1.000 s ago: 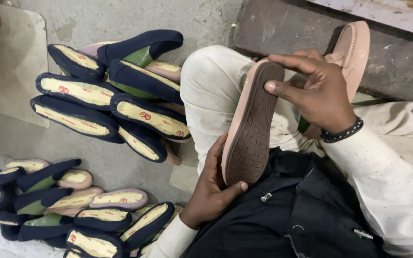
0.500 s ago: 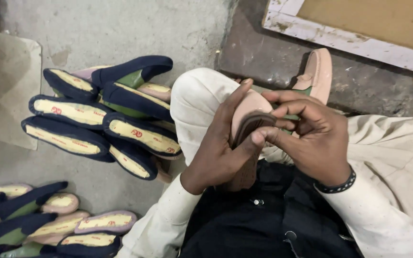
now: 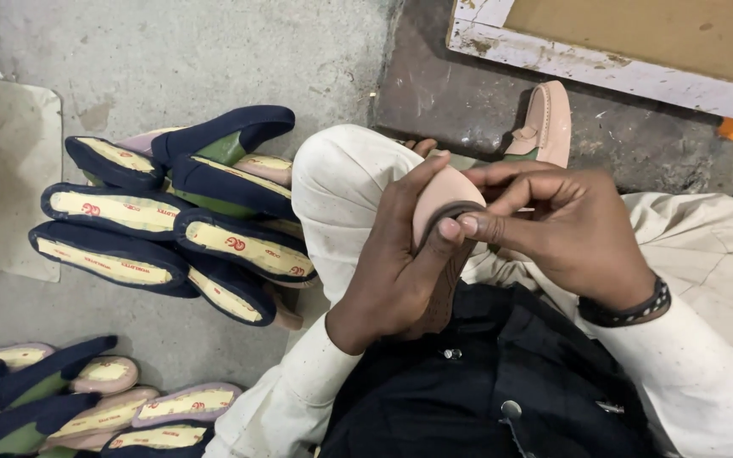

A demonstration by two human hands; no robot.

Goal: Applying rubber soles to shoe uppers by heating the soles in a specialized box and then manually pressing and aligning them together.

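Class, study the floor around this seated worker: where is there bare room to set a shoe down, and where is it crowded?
Bare concrete lies above the upper shoe stack, and a narrower strip separates that stack from the lower shoe pile. The dark slab beside the pink shoe is partly free. The lap is crowded: left hand and right hand bend a sole.

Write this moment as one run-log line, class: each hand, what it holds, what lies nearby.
left hand: grips pink sole | right hand: pinches sole's bent edge | nearby: navy slippers stacked on floor
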